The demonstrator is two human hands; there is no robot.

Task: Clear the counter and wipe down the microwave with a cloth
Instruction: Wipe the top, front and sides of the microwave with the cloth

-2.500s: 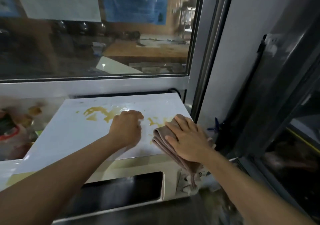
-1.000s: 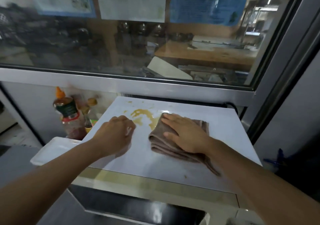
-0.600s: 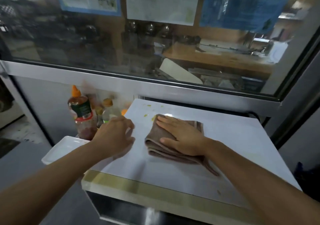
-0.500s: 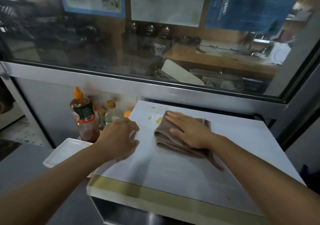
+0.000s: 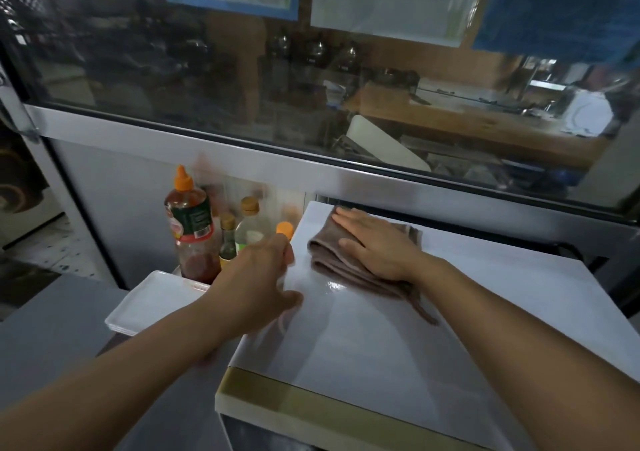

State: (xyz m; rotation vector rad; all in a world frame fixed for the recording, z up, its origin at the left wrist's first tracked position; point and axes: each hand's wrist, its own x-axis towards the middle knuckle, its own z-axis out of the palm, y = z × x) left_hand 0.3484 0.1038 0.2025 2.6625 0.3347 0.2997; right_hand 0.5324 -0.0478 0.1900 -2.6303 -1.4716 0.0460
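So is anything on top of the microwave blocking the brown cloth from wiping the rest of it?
Nothing visible. The right hand presses the folded brown cloth flat on the white microwave top; the left hand rests at its left edge.

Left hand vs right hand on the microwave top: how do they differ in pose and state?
The right hand lies flat, fingers straight, pressing the folded brown cloth near the back left corner of the microwave top. The left hand holds nothing; its fingers are loosely spread at the top's left edge. The right hand is sharp; the left hand is motion-blurred. Both reach forward, palm down.
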